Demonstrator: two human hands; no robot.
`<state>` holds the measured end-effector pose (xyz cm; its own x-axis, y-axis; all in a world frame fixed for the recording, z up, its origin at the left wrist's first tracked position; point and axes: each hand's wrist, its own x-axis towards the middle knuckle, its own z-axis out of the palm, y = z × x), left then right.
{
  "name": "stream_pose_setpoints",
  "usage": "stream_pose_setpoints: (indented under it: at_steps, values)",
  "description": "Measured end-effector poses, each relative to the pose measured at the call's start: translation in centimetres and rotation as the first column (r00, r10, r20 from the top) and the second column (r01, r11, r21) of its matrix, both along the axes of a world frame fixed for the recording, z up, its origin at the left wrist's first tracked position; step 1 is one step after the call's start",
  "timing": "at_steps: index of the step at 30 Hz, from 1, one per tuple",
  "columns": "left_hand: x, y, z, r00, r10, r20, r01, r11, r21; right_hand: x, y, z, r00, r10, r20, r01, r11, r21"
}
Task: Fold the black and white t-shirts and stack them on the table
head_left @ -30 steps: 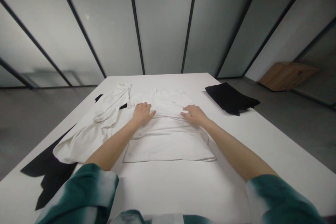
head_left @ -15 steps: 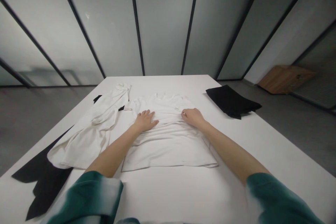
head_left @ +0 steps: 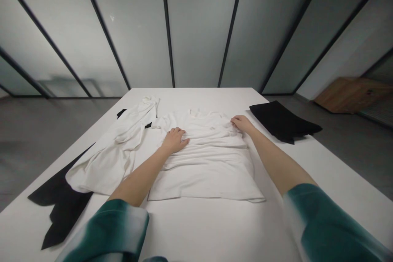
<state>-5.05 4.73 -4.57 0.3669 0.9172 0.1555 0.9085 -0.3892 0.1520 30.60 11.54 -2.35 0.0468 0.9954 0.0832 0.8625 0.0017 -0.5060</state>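
A white T-shirt (head_left: 211,176) lies spread on the table, its neckline away from me and its hem toward me, with creases across the middle. My left hand (head_left: 175,140) rests on the left part of the shirt, fingers stretched out and thumb apart. At the shirt's right sleeve, my right hand (head_left: 242,124) has its fingers pinched together on the edge of the fabric. The small bit of cloth between those fingertips is mostly hidden.
The white table (head_left: 208,229) carries a rumpled white garment (head_left: 110,151) on the left. Black cloth (head_left: 67,208) lies partly beneath that garment. A folded black garment (head_left: 282,120) sits near the right edge. Beyond stand frosted glass panels (head_left: 199,28) and a wooden cabinet (head_left: 353,94).
My right hand has moved from the shirt's chest out to the right and away from me, to its sleeve. My left hand stays on the shirt. The view has shifted slightly left.
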Motion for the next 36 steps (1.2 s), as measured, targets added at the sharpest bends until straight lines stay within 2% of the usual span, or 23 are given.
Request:
stream_pose_setpoints:
  at_steps: [2, 6, 9, 12, 14, 16, 17, 18, 19, 20, 22, 23, 24, 25, 26, 28, 29, 30, 32, 36]
  values:
    - [0.1, 0.0, 0.1, 1.000, 0.004, -0.006, -0.004, 1.000, -0.006, 0.2, -0.1, 0.0, 1.000, 0.012, 0.009, -0.012, 0.999, 0.031]
    - [0.2, -0.1, 0.2, 0.999, 0.020, -0.029, -0.020, 1.000, 0.001, -1.8, -1.9, -0.8, 0.953, 0.252, 0.169, -0.260, 0.965, 0.031]
    - [0.2, -0.2, 0.3, 0.999, 0.015, -0.039, -0.015, 1.000, 0.008, -3.1, -3.0, -1.6, 0.909, 0.322, 0.265, -0.343, 0.939, 0.035]
    - [0.2, -0.3, 0.5, 0.999, 0.015, -0.049, -0.014, 1.000, 0.004, -3.0, -3.3, -2.2, 0.910, 0.348, 0.226, -0.372, 0.925, 0.072]
    - [0.2, -0.3, 0.5, 0.999, 0.017, -0.049, -0.017, 1.000, 0.003, -2.2, -2.9, -2.4, 0.941, 0.326, 0.093, -0.334, 0.939, 0.078]
    - [0.2, -0.3, 0.6, 0.999, 0.020, -0.044, -0.020, 1.000, 0.001, -0.9, -2.2, -2.5, 0.970, 0.221, -0.102, -0.212, 0.973, 0.092]
    - [0.3, -0.3, 0.6, 0.999, 0.020, -0.040, -0.020, 1.000, -0.003, -0.1, -1.8, -2.5, 0.970, 0.127, -0.208, -0.106, 0.988, 0.110]
    - [0.3, -0.2, 0.5, 0.999, 0.019, -0.035, -0.019, 1.000, -0.007, 0.9, -1.3, -2.5, 0.952, -0.003, -0.306, 0.045, 0.991, 0.128]
    - [0.3, -0.2, 0.5, 0.999, 0.019, -0.032, -0.019, 1.000, -0.010, 1.9, -1.0, -2.3, 0.909, -0.155, -0.386, 0.224, 0.965, 0.138]
    - [0.3, -0.2, 0.5, 0.999, 0.019, -0.029, -0.019, 1.000, -0.013, 2.9, -0.7, -2.2, 0.844, -0.304, -0.442, 0.400, 0.906, 0.141]
    - [0.3, -0.1, 0.4, 0.999, 0.021, -0.028, -0.021, 1.000, -0.013, 4.7, -0.6, -1.8, 0.695, -0.527, -0.489, 0.658, 0.741, 0.136]
    - [0.3, -0.1, 0.4, 0.999, 0.023, -0.029, -0.024, 1.000, -0.012, 5.3, -0.8, -1.6, 0.649, -0.587, -0.483, 0.722, 0.675, 0.150]
    - [0.3, -0.1, 0.4, 0.999, 0.026, -0.031, -0.026, 1.000, -0.012, 5.6, -1.0, -1.4, 0.648, -0.610, -0.456, 0.741, 0.644, 0.191]
    - [0.3, -0.1, 0.4, 0.999, 0.028, -0.034, -0.029, 0.999, -0.015, 5.5, -1.4, -1.2, 0.688, -0.601, -0.406, 0.717, 0.650, 0.253]
    - [0.3, -0.1, 0.4, 0.999, 0.032, -0.039, -0.033, 0.999, -0.016, 5.1, -1.8, -1.1, 0.757, -0.565, -0.328, 0.652, 0.686, 0.323]
    - [0.3, 0.0, 0.3, 0.997, 0.045, -0.057, -0.046, 0.999, -0.005, 3.4, -2.8, -1.3, 0.914, -0.395, -0.090, 0.396, 0.823, 0.408]
    - [0.3, 0.0, 0.3, 0.996, 0.052, -0.070, -0.051, 0.999, 0.009, 2.3, -3.3, -1.5, 0.961, -0.275, 0.036, 0.239, 0.888, 0.393]
    - [0.3, 0.0, 0.2, 0.995, 0.058, -0.084, -0.056, 0.998, 0.022, 1.1, -3.8, -1.8, 0.977, -0.158, 0.140, 0.102, 0.934, 0.344]
    - [0.3, 0.1, 0.0, 0.991, 0.067, -0.119, -0.067, 0.998, 0.008, -1.0, -4.7, -2.5, 0.955, 0.017, 0.295, -0.082, 0.974, 0.211]
    - [0.3, -0.1, 0.6, 0.982, 0.052, -0.179, -0.066, 0.995, -0.072, -2.9, -6.1, -2.8, 0.858, 0.197, 0.475, -0.222, 0.975, -0.003]
